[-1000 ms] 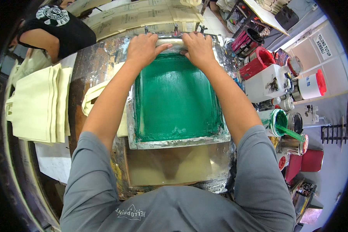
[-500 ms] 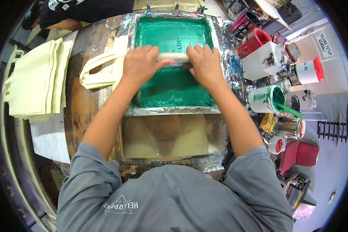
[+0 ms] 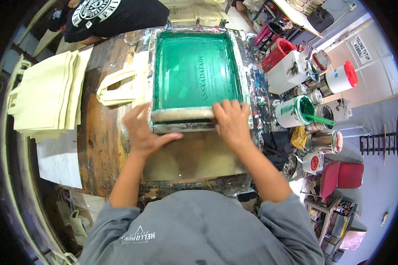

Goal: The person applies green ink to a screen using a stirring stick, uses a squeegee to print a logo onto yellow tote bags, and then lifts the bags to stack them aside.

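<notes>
A silk-screen frame (image 3: 247, 106) lies on the table, its mesh coated with wet green ink (image 3: 177, 70) and dark lettering showing through. Along the frame's near end rests a squeegee (image 3: 181, 115) with a pale wooden handle. My right hand (image 3: 232, 121) is closed over the squeegee's right end. Off the handle, my left hand (image 3: 141, 132) is by the frame's near left corner, thumb stretched out and fingers apart. Its fingertips are blurred, so I cannot tell if they touch the frame. A pale yellow fabric bag (image 3: 139, 79) sticks out from under the frame's left side, its handle loop showing.
Left on the table is a stack of pale yellow bags (image 3: 44, 92). Clamps (image 3: 197, 23) stand at the frame's far edge. To the right are an ink-smeared white tub (image 3: 292, 110), a red bucket (image 3: 278, 53) and several cans. Another person (image 3: 115, 17) is at the far left.
The squeegee has come toward me from mid-screen to the frame's near end. My left hand has let go of it and moved left; my right hand still holds it.
</notes>
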Tool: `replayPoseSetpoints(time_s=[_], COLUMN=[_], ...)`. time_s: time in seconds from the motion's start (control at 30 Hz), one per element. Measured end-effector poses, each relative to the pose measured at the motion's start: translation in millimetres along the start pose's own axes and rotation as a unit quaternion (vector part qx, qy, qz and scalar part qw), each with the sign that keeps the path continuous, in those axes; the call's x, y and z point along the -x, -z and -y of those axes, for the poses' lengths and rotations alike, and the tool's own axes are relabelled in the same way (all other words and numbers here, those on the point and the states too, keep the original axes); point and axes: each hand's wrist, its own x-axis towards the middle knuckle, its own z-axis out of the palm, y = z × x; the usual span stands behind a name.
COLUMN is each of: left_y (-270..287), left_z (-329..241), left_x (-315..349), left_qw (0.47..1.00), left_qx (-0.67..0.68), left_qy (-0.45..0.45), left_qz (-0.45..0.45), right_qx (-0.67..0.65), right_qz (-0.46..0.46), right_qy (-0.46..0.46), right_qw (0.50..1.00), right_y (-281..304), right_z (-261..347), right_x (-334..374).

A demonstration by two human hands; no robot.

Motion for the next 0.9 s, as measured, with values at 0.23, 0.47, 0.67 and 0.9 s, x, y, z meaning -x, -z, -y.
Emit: replayPoseSetpoints(time_s=[0.23, 0.47, 0.67, 0.9], left_y=[2.1, 12.7, 2.7, 6.4], left_z=[46.7, 16.4, 34.8, 83.0], left_x=[49.2, -9.1, -41.1, -15.4], left_qw=[0.984, 0.892, 0.975, 0.949], left_qx=[-0.044, 0.332, 0.164, -0.031], left_qy=[0.121, 0.299, 0.126, -0.041], left_qz=[0.126, -0.064, 0.083, 0.31], right_qx=[-0.084, -0.007, 0.001, -0.032], right_qz=[-0.001, -0.181, -0.248, -0.148], right_qy=[-0.031, 0.015, 0.03, -0.013], right_qw=[0.996, 0.983, 0.968, 0.988], right_y=[23.4, 81.6, 135.0, 166.1], right_z=[9.1, -14.5, -35.8, -45.2], right_x=[-6.4, -58.8, -142.1, -183.6])
